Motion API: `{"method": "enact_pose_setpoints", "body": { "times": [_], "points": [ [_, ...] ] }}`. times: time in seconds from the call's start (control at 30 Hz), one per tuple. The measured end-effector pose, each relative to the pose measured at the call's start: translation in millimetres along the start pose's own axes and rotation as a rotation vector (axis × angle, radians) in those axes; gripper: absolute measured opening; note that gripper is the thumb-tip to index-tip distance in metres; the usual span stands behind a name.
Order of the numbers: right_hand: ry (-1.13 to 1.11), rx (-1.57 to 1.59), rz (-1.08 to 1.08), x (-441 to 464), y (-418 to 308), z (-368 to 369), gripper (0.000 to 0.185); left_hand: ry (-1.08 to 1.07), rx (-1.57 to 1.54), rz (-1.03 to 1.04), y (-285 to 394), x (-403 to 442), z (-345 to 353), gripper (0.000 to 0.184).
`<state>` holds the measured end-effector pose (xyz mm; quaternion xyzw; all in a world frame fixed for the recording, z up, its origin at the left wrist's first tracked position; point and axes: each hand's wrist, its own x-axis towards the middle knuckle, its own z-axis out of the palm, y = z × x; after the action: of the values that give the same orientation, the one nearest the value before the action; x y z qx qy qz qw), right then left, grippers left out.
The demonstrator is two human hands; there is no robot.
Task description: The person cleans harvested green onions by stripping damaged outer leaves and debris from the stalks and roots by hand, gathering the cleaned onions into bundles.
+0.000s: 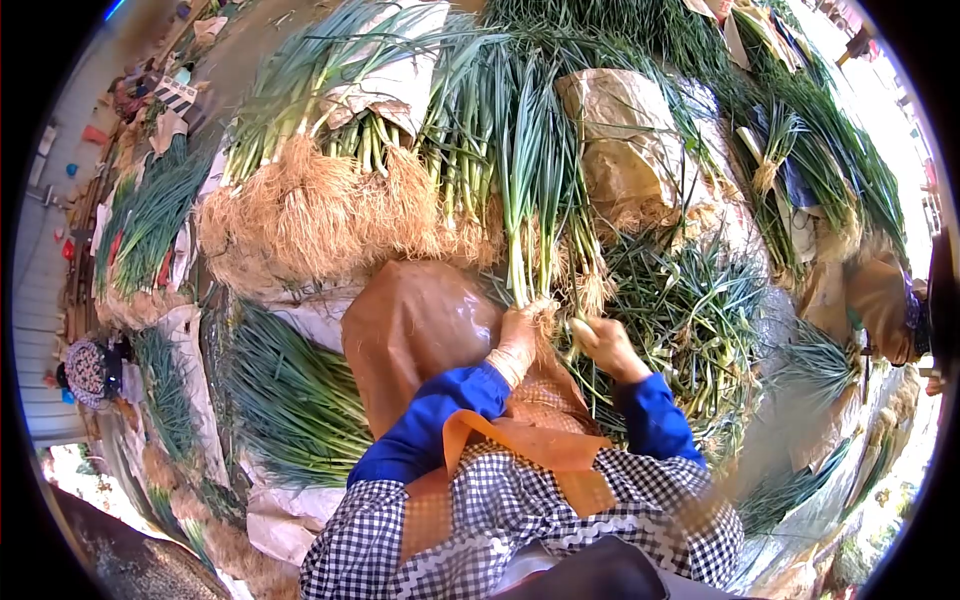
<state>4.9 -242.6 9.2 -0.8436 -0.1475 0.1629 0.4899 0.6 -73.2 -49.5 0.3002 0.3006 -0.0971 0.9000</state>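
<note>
My left hand [515, 343] is closed around the root ends of a few green onions [522, 220], whose long leaves point away from me. Beside it, just to the right, my right hand [608, 350] is curled in a pinch; what its fingers hold, if anything, is too small to make out. Roots of another green onion bunch [590, 285] hang right above that hand. Below both hands lies a brown apron [415, 320] spread over my lap.
Bundled green onions with tan roots [320, 200] lie across the front. A heap of loose leaves [680, 330] sits at the right, and long green onions [290, 390] at the left. Brown sacking [620, 130] lies ahead. Another person [95, 370] is at the far left.
</note>
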Motion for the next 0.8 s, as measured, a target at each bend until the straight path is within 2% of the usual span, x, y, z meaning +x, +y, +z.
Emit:
{"method": "enact_pose_setpoints", "body": {
  "times": [0.07, 0.13, 0.17, 0.2, 0.23, 0.27, 0.3, 0.33, 0.37, 0.4, 0.47, 0.5, 0.53, 0.6, 0.67, 0.73, 0.8],
  "points": [
    [0.003, -0.025, 0.336, -22, 16, -42, 0.031, -0.054, -0.012, -0.057, 5, 1, -4, 0.018],
    [-0.105, -0.917, 0.551, -19, 71, -79, 0.031, -0.057, -0.035, -0.165, 6, -1, 0, 0.021],
    [-0.183, -1.122, 0.447, -13, 60, -86, 0.033, -0.163, -0.026, -0.22, 3, 6, -9, 0.023],
    [0.172, -0.837, 0.23, 2, 69, -70, 0.031, -0.128, -0.052, -0.246, 1, 8, -7, 0.022],
    [0.227, -0.63, 0.062, 23, 36, -58, 0.026, -0.171, -0.099, -0.27, 6, 3, -1, 0.022],
    [0.213, -0.206, 0.191, 43, 22, -42, 0.027, -0.205, -0.137, -0.301, 12, -7, 2, 0.022],
    [0.084, 0.433, 0.251, 66, 24, -25, 0.036, -0.21, -0.188, -0.308, 12, -6, 3, 0.021],
    [0.008, 0.64, 0.268, 87, 29, -13, 0.039, -0.216, -0.177, -0.297, 12, -2, 0, 0.021],
    [0.102, 0.714, 0.407, 112, 48, 12, 0.042, -0.323, -0.242, -0.341, 9, 2, -8, 0.022],
    [0.15, 0.616, 0.509, 131, 59, 28, 0.038, -0.428, -0.307, -0.385, 9, 5, -13, 0.022],
    [0.399, -0.391, -0.479, 148, 97, 47, 0.031, -0.433, -0.343, -0.393, 16, -3, -8, 0.021],
    [0.28, -0.181, -0.15, 136, 70, 47, 0.031, -0.386, -0.315, -0.368, 17, -3, -8, 0.021],
    [0.321, -0.54, -0.294, 123, 74, 50, 0.031, -0.342, -0.286, -0.347, 16, -3, -7, 0.02],
    [0.441, -0.198, -0.406, 83, 53, 46, 0.019, -0.285, -0.288, -0.326, 18, -4, -5, 0.019],
    [-0.001, 0.929, 0.157, 31, 47, 2, 0.014, -0.146, -0.235, -0.254, 16, -2, -4, 0.017],
    [-0.024, 0.611, 0.345, -2, 36, -37, 0.019, -0.256, -0.282, -0.367, 8, 10, -14, 0.016],
    [-0.089, 0.531, 0.52, -24, 50, -69, 0.029, -0.348, -0.481, -0.342, 7, 8, -11, 0.024]
  ]
}}
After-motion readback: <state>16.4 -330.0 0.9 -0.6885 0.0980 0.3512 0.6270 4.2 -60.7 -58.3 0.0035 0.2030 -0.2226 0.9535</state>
